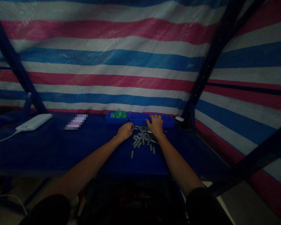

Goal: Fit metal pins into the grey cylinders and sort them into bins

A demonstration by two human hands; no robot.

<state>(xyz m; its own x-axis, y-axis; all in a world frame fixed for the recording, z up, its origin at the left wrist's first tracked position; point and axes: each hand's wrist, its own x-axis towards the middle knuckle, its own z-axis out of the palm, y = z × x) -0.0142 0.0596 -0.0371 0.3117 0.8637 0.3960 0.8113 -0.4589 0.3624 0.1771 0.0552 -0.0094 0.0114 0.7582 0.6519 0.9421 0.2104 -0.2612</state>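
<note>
A pile of small grey metal cylinders lies on the blue table, several of them scattered toward its front. At the pile's left edge is my left hand, fingers curled together; whatever they may hold is hidden. My right hand reaches over the far right part of the pile, thumb and fingers apart, with nothing visible in them. Its fingertips overlap the front wall of a long blue bin behind the pile. Left of that bin stands a smaller blue bin heaped with green translucent pieces.
On the table, a white power-bank-like device with a cable and a blurred flat item lie left. A small white case sits right of the bins. Blue metal posts and striped sheeting enclose the table.
</note>
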